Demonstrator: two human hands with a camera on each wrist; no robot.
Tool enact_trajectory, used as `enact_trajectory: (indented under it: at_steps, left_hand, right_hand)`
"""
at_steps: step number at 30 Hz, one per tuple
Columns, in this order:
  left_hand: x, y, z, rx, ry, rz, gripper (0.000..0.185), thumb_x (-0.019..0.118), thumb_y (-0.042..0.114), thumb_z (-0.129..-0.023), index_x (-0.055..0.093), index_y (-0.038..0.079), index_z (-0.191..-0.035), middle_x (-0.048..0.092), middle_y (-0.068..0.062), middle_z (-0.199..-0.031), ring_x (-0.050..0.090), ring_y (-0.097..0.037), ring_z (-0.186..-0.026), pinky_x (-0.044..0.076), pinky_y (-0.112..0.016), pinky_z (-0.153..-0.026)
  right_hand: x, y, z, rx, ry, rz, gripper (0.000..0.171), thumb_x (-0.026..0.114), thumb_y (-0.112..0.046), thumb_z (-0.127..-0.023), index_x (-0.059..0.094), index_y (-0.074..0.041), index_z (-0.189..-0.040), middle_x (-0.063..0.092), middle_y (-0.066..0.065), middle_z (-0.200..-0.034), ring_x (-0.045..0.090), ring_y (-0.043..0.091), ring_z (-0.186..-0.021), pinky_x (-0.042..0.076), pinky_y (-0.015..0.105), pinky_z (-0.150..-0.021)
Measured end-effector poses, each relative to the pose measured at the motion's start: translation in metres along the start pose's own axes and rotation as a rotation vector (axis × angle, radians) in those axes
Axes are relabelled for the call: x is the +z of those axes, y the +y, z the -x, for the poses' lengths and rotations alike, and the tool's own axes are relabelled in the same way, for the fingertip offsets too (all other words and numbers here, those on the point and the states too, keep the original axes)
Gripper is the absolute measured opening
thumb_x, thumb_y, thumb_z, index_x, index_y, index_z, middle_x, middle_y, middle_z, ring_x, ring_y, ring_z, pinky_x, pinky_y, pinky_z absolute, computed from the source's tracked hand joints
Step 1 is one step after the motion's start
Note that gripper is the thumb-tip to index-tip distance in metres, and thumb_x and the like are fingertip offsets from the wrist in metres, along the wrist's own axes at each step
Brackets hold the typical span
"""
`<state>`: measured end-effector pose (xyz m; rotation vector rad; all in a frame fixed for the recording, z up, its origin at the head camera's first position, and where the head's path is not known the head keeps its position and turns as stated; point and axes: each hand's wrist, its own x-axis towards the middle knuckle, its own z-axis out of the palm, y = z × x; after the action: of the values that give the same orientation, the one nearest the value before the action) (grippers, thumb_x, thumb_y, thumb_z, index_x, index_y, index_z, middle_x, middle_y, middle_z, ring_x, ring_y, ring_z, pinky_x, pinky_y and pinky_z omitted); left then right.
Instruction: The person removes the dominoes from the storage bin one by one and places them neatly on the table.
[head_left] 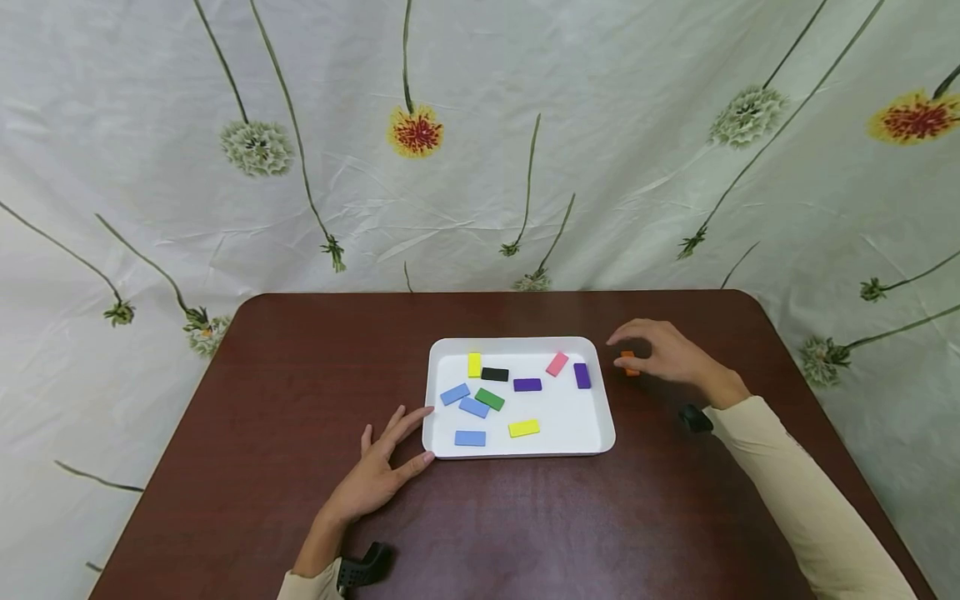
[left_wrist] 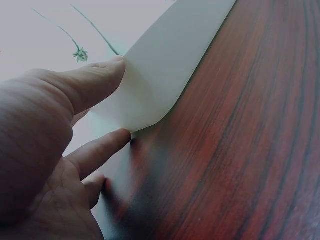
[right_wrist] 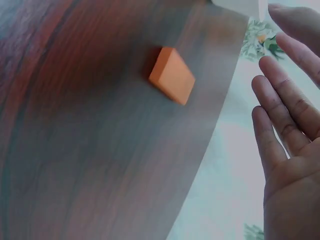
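Observation:
A white tray (head_left: 566,421) lies on the table with several small coloured blocks in it. At its left side my left hand (head_left: 378,475) has its fingers extended. In the left wrist view, thumb and fingertips of that hand touch the tray wall (left_wrist: 170,60) around a corner. An orange block (right_wrist: 173,77) rests on the bare wood just right of the tray. Over that block hovers my right hand (head_left: 663,354), thumb and fingers apart; the right wrist view shows its palm with nothing held.
Inside the tray are a green block (head_left: 490,399), a black block (head_left: 495,374), a pink block (head_left: 557,364), plus yellow, purple and blue ones. The dark wooden table (head_left: 337,358) has rounded far corners. Behind it hangs a flower-printed cloth (head_left: 465,208).

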<state>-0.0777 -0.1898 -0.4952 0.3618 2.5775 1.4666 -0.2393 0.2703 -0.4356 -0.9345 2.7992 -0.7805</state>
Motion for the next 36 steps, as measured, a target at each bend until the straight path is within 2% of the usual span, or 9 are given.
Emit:
enact_trajectory:
  at_steps: [10, 24, 30, 36]
  left_hand:
    - [0.0, -0.001, 0.001, 0.005, -0.003, 0.003, 0.065, 0.07, 0.032, -0.095, 0.042, 0.022, -0.153, 0.044, -0.007, -0.156, 0.009, -0.042, -0.154, -0.017, -0.072, -0.109]
    - [0.0, 0.0, 0.0, -0.013, 0.0, -0.01, 0.064, 0.07, 0.034, -0.095, 0.043, 0.026, -0.152, 0.042, -0.006, -0.158, 0.01, -0.04, -0.155, -0.016, -0.071, -0.11]
    - [0.0, -0.001, 0.0, -0.004, -0.002, -0.006, 0.065, 0.07, 0.033, -0.095, 0.043, 0.025, -0.153, 0.043, -0.005, -0.157, 0.01, -0.04, -0.155, -0.017, -0.071, -0.11]
    - [0.0, -0.001, 0.0, -0.003, -0.002, 0.0, 0.065, 0.07, 0.034, -0.095, 0.043, 0.024, -0.153, 0.043, -0.006, -0.157, 0.01, -0.041, -0.155, -0.017, -0.071, -0.11]
  right_hand:
    - [0.003, -0.017, -0.008, -0.003, -0.039, -0.036, 0.032, 0.082, -0.018, -0.085, 0.074, -0.009, -0.114, 0.069, 0.009, -0.12, 0.061, 0.032, -0.117, 0.048, 0.055, -0.1]
    - [0.012, -0.027, -0.018, -0.05, -0.073, -0.042, 0.034, 0.082, -0.014, -0.084, 0.073, -0.005, -0.115, 0.07, 0.011, -0.12, 0.062, 0.032, -0.116, 0.048, 0.056, -0.101]
    - [0.018, -0.027, -0.022, -0.074, -0.099, -0.011, 0.031, 0.081, -0.015, -0.085, 0.073, -0.006, -0.113, 0.07, 0.011, -0.12, 0.063, 0.032, -0.116, 0.048, 0.055, -0.101]
    - [0.022, -0.029, -0.025, -0.052, -0.134, 0.006, 0.031, 0.081, -0.018, -0.085, 0.074, -0.007, -0.114, 0.07, 0.01, -0.122, 0.062, 0.032, -0.116, 0.048, 0.056, -0.101]
